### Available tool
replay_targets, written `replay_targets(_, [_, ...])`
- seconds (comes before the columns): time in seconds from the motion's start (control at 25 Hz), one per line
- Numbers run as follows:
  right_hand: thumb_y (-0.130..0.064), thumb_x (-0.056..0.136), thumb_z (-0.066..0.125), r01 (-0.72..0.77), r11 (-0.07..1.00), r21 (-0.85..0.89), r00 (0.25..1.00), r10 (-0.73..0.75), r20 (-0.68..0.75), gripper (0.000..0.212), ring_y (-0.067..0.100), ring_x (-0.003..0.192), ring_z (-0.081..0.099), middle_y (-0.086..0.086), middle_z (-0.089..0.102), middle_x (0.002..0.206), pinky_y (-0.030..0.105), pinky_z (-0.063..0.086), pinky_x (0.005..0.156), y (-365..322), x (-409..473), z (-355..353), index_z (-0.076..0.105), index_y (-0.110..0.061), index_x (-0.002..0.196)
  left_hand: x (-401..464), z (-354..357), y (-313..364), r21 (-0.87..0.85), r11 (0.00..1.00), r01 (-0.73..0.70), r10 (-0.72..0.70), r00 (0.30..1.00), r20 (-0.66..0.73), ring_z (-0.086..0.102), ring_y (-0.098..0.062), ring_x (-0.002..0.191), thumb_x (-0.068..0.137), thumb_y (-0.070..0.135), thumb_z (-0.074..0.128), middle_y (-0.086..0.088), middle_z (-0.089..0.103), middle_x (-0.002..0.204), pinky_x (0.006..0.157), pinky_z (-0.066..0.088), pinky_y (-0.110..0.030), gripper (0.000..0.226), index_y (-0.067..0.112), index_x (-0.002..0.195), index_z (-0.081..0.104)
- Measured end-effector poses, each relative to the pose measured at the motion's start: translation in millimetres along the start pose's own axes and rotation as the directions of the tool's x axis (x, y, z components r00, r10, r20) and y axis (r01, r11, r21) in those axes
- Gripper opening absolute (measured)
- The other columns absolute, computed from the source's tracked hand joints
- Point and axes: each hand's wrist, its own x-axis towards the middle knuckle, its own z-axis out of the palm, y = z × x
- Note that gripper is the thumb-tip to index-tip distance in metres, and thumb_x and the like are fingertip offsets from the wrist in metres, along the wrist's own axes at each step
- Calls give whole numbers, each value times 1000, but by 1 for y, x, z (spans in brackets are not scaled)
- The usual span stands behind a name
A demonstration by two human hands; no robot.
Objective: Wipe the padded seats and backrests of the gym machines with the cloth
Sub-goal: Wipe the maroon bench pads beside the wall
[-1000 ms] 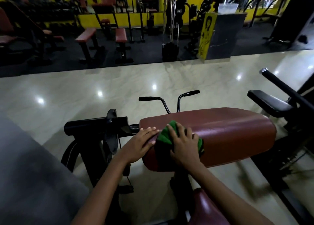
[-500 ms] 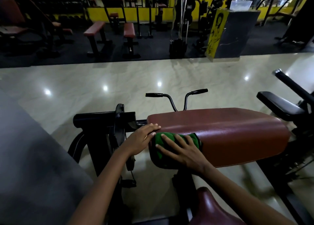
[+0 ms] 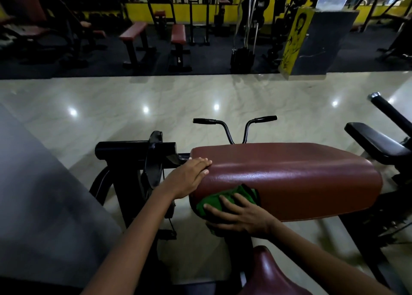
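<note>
The maroon pad [image 3: 289,178] runs lengthwise left to right, left hand [image 3: 189,177] resting flat on its left end, right hand [image 3: 240,216] apparently pressing the green cloth [image 3: 225,197] with spread fingers [image 3: 227,202] against its near-left face.

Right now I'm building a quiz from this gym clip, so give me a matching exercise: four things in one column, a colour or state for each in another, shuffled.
Things:
1. cloth
2. big pad
3. left hand
4. handlebar grips

States:
A. black, past the pad's far edge
B. green, pressed under the right hand
C. flat on the pad's left end, holding nothing
D. reddish-brown, shiny

Pairs: 1-B, 2-D, 3-C, 4-A
</note>
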Motion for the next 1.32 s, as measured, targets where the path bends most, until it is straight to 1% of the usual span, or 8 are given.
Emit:
replay_targets(0.24, [-21,85,41,-195,978,71,980,197,-21,61,32,119,44,5,32,150,47,33,91,19,-48,2,31,-32,145,5,17,28,258,966,-24,39,998,-53,39,-26,135,92,57,11,-12,44,144,115,24,-38,77,6,143,38])
replay_targets(0.36, [-25,87,47,101,995,11,995,-101,15,62,28,119,47,4,29,152,46,38,93,21,-72,6,28,-31,146,20,28,49,284,959,-15,22,1000,-20,36,-25,137,89,63,6,-11,40,148,115,21,-36,84,6,144,35])
replay_targets(0.52, [-22,86,37,-267,960,89,961,272,-43,57,29,118,45,3,34,148,45,35,91,23,-81,5,33,-33,143,27,39,65,320,946,57,-33,996,-78,45,-27,131,94,60,4,-13,49,140,111,30,-42,83,3,138,45])
replay_targets(0.68, [-21,87,38,-11,999,49,1000,12,-7,57,27,116,51,5,32,149,45,34,92,20,-103,8,32,-30,144,26,46,73,346,935,78,-56,996,-73,30,-23,141,87,66,-13,-10,35,151,117,14,-39,95,6,147,30])
replay_targets(0.84, [-19,85,37,-217,972,91,975,221,-32,60,30,118,44,7,31,149,46,35,93,35,-114,4,31,-29,144,26,52,83,369,920,130,-95,989,-112,29,-23,141,87,66,-13,-10,36,151,118,12,-39,95,6,146,31])
replay_targets(1.0, [-21,88,44,108,994,17,994,-108,5,60,28,115,51,8,31,149,44,44,91,47,-133,6,30,-28,146,29,52,92,367,921,126,-99,991,-92,35,-25,138,89,66,-7,-14,40,148,116,16,-42,94,2,144,35])
replay_targets(1.16, [-26,86,47,-201,978,54,980,201,10,64,31,120,44,9,30,150,47,35,93,56,-141,6,27,-30,147,36,57,107,385,912,143,-125,990,-70,47,-29,129,95,60,1,-16,51,138,110,27,-47,86,0,137,45])
replay_targets(1.32, [-22,89,42,56,998,-21,998,-56,35,59,28,117,52,7,31,150,45,33,94,62,-167,3,29,-29,146,50,64,122,379,922,78,-66,997,-43,35,-26,138,87,67,-10,-14,39,148,116,15,-40,97,2,144,34])
